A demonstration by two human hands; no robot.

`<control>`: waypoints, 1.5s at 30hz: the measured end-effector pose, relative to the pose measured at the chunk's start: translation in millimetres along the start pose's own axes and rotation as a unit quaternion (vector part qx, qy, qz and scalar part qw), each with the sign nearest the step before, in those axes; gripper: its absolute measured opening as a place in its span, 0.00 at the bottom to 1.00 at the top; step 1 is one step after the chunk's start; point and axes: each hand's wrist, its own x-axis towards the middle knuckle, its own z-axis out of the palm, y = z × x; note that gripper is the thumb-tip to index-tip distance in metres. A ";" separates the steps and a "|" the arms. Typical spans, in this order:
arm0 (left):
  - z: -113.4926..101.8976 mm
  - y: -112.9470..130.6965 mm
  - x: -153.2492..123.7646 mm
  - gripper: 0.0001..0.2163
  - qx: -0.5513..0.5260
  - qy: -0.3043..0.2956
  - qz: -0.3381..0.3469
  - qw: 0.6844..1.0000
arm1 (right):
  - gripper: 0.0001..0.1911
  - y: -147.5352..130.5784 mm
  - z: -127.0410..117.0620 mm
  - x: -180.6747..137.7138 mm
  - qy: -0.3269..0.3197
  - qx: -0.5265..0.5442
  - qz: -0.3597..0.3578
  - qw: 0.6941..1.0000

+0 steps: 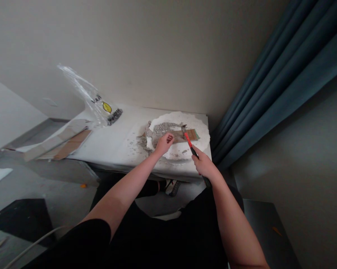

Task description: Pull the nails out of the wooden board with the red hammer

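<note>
My right hand (203, 164) grips the black handle of a hammer (188, 139) with a red neck. Its metal head is at a flat brown strip (192, 134) with a greenish edge; whether they touch I cannot tell. My left hand (164, 144) is at the strip's left part, fingers curled in; anything between them is too small to make out. Under the strip spreads an uneven white sheet or slab (203, 127). Grey crumbled material (165, 128) is heaped on it behind my left hand, and more crumbs lie along its left edge.
The white-covered table (115, 144) stands against a wall. On its left are a clear plastic bag (97, 102) with a yellow label and cardboard pieces (71, 144). Blue curtains (258, 82) hang at right. A black object (24, 218) and a cable (35, 243) lie lower left.
</note>
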 end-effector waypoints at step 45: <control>12.6 -2.5 5.1 0.05 0.004 0.015 -0.022 1.000 | 0.33 -9.0 -1.5 -3.2 -0.011 -0.048 -0.011 0.999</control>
